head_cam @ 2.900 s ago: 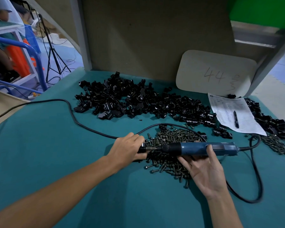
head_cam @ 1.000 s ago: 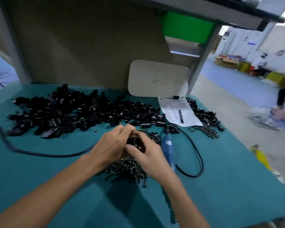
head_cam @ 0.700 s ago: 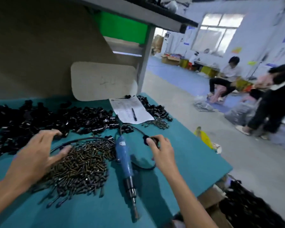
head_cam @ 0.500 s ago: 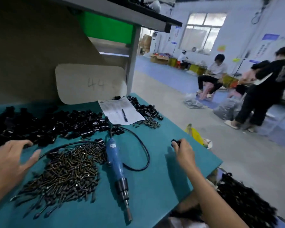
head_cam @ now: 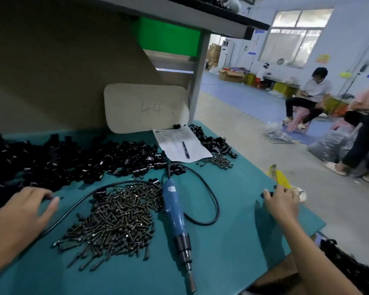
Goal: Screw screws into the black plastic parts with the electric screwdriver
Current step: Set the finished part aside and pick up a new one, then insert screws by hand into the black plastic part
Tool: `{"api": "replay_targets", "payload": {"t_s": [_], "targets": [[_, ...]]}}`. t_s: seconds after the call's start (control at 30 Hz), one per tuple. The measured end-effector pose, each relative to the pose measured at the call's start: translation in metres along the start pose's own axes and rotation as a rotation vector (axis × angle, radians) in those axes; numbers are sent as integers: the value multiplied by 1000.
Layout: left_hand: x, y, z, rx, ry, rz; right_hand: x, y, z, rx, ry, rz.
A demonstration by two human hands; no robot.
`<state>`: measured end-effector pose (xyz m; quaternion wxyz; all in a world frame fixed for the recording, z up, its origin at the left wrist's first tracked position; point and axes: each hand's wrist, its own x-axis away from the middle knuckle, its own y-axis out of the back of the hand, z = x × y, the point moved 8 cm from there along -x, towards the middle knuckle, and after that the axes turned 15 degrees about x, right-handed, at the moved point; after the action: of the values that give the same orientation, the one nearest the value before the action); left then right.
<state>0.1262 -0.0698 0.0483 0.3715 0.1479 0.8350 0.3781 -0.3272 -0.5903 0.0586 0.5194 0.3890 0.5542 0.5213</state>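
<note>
The blue electric screwdriver (head_cam: 175, 213) lies on the teal table (head_cam: 232, 241), bit toward me, with its black cable (head_cam: 209, 194) looping to its right. A heap of dark screws (head_cam: 115, 222) lies just left of it. A long pile of black plastic parts (head_cam: 62, 160) runs along the back of the table. My left hand (head_cam: 24, 211) hovers with spread fingers near the pile's front edge, holding nothing. My right hand (head_cam: 279, 201) reaches over the table's right edge and pinches a small black plastic part (head_cam: 265, 194).
A paper sheet with a pen (head_cam: 182, 146) lies at the back right, beside more black parts (head_cam: 211, 141) and a few screws (head_cam: 219, 161). A board marked 44 (head_cam: 145, 107) leans on the back wall. Black parts fill a container (head_cam: 349, 267) below the table's right edge. People sit beyond.
Both hands let go of the screwdriver, which now lies on the table. My right hand carried a black part toward the table's right edge. My left hand moved left, toward the parts pile.
</note>
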Motion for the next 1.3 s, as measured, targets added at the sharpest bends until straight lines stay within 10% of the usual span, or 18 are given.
{"api": "replay_targets", "payload": {"t_s": [0.23,0.5,0.9,1.2,1.3], "targets": [[8,22,24,-259,143,-27,43,49,187,-167,442,-130],[4,20,54,-266,295,197,148,-8,423,-9,1204,284],[-15,52,56,12,297,-64,142,-24,438,58,1132,81],[-26,37,25,1515,948,-249,149,-36,428,93,1168,287],[-20,31,12,1689,1082,-223,147,-36,430,85,1132,264]]}}
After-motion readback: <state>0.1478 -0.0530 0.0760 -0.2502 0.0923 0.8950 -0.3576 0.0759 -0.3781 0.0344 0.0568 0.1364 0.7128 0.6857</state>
